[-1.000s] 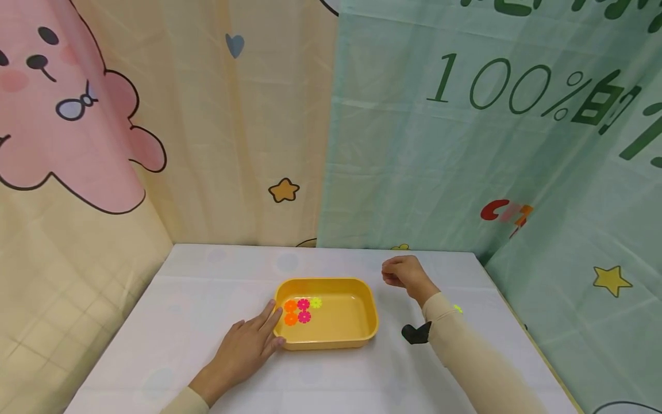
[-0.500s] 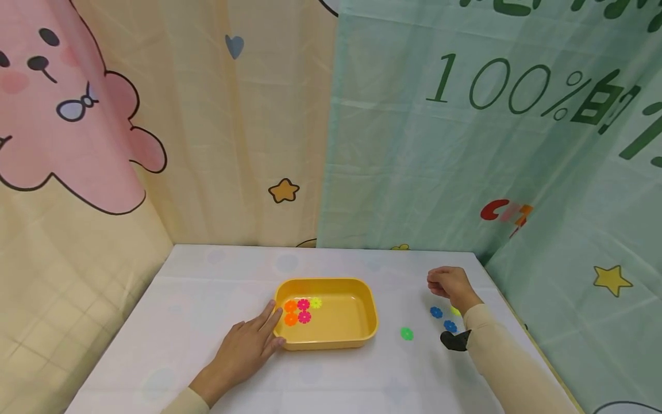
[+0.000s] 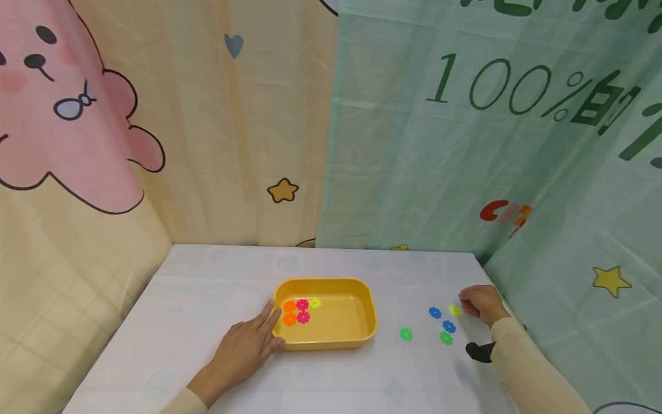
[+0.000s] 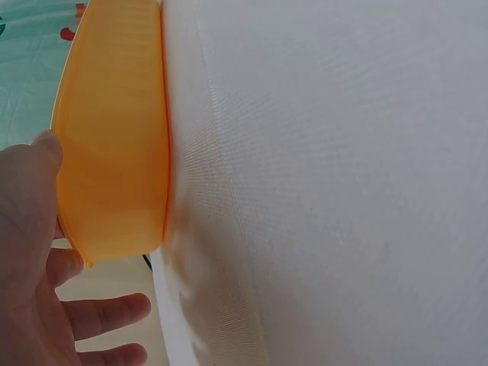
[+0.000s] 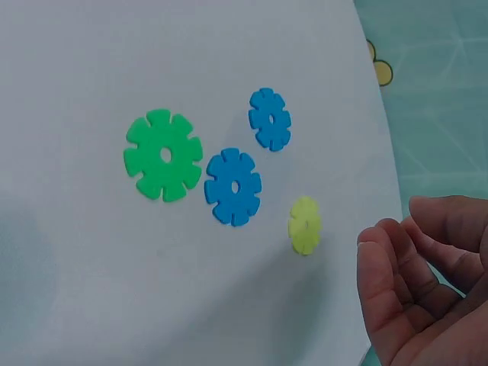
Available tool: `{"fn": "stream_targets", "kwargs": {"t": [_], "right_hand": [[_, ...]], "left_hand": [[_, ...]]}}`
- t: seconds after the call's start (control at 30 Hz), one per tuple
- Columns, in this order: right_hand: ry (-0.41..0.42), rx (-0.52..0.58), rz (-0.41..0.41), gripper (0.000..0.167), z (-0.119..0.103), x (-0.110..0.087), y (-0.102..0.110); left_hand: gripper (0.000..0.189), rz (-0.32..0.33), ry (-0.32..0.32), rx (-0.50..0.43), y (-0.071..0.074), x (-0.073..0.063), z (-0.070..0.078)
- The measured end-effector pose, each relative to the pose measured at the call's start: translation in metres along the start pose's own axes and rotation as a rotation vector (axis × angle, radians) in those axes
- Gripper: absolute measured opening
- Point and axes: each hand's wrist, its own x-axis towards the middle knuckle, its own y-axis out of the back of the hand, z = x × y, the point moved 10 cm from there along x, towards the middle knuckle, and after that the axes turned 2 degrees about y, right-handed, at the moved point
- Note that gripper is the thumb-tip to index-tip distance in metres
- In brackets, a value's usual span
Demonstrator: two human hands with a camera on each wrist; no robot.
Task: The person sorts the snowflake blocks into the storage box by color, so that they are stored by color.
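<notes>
My left hand (image 3: pixel 243 352) touches the left end of a yellow plastic tray (image 3: pixel 331 345), its fingers stretched along the rim. In the left wrist view the thumb (image 4: pixel 47 151) lies at the tray's edge. Inside the tray are flower-shaped notched discs: orange (image 3: pixel 289 319), pink (image 3: pixel 303 317) and yellow-green (image 3: pixel 315 303). Over the table's right side is my right hand (image 3: pixel 483 303), fingers loosely bent and holding nothing. Just beside its fingertips lies a yellow disc (image 5: pixel 305 226). Two blue discs (image 5: pixel 233 187) and a green disc (image 5: pixel 163 155) lie close by.
Another green disc (image 3: pixel 405 334) lies between the tray and the blue discs. A black strap end (image 3: pixel 480 352) hangs from the right wrist. The white-covered table (image 3: pixel 310 379) ends at a patterned curtain (image 3: pixel 403 172) behind and on the right.
My right hand has moved right and toward the near side, from beyond the tray's right end to beside the yellow disc, uncovering the blue and green discs. The left hand stays on the tray.
</notes>
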Motion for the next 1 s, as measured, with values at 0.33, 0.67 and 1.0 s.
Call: {"fn": "stream_targets", "kwargs": {"t": [0.33,0.67,1.0], "right_hand": [[-0.039,-0.077,0.014,0.038,0.027,0.005,0.0],[-0.006,-0.125,-0.013,0.044,0.03,0.008,-0.016],[-0.058,-0.174,0.005,0.049,0.037,0.01,-0.023]], "left_hand": [[0.068,0.024,-0.016,0.004,0.004,-0.002,0.0],[0.068,0.005,0.005,-0.01,0.002,-0.003,-0.002],[0.068,0.012,0.01,-0.015,-0.001,-0.002,-0.004]]}}
